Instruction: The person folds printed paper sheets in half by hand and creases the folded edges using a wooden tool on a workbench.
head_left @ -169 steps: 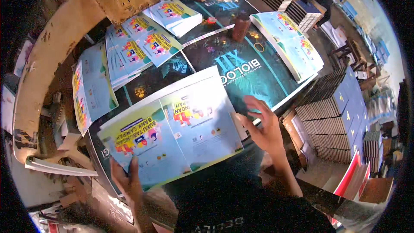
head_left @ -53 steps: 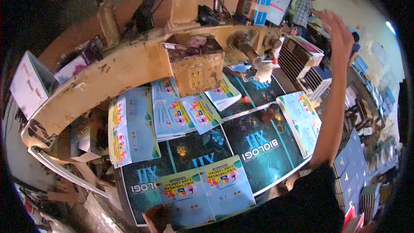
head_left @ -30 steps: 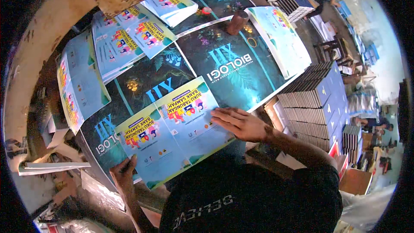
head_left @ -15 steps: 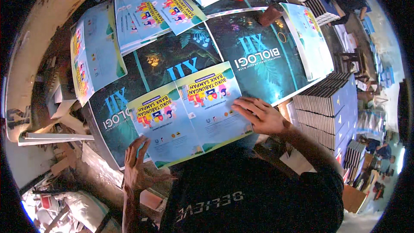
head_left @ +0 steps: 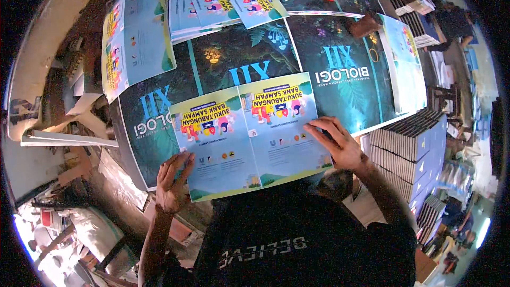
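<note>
A printed light-blue and yellow cover sheet (head_left: pixel 223 154) lies near my body, its print upside down and a line down its middle. At its left edge, the bent fingers of my left hand (head_left: pixel 174 180) grip the margin. My right hand (head_left: pixel 338 144) holds the right edge, fingertips on top and the thumb hidden. Beneath the sheet spreads a large dark teal printed sheet (head_left: pixel 340 95), covering the work surface. Beyond my hands rests a fanned stack of matching light-blue covers (head_left: pixel 207 0).
More blue covers (head_left: pixel 146 42) lie at the left, and another pile (head_left: pixel 404 64) at the right. A brown block (head_left: pixel 365 25) sits near that pile. Tall stacks of bound books (head_left: pixel 404 149) rise beside the table at the right. A white sack (head_left: pixel 98 234) is at the lower left.
My view has shifted, so the scene sits farther right. My right hand has its fingers more bent at the sheet's edge; both hands stay at the sheet's sides.
</note>
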### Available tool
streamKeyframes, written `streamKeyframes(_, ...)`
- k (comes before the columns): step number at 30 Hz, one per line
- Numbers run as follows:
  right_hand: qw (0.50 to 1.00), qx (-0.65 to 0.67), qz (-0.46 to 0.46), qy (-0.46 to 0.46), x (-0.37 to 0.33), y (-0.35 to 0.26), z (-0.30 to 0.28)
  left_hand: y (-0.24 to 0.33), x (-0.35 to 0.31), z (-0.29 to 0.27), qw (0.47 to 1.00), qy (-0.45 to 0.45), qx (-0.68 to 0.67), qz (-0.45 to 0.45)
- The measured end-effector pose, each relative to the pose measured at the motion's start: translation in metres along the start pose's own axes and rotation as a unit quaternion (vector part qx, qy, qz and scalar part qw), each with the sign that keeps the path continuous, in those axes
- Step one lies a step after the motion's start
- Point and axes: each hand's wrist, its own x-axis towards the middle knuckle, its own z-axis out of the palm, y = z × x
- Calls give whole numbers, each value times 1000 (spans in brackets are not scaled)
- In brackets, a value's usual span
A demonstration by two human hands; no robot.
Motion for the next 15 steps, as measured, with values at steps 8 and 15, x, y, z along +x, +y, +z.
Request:
streamKeyframes(8,986,71,18,152,5,7,19,0,7,18,992,123,-2,-19)
streamKeyframes(15,979,106,59,164,16,6,6,-1,19,16,985,172,0,-30)
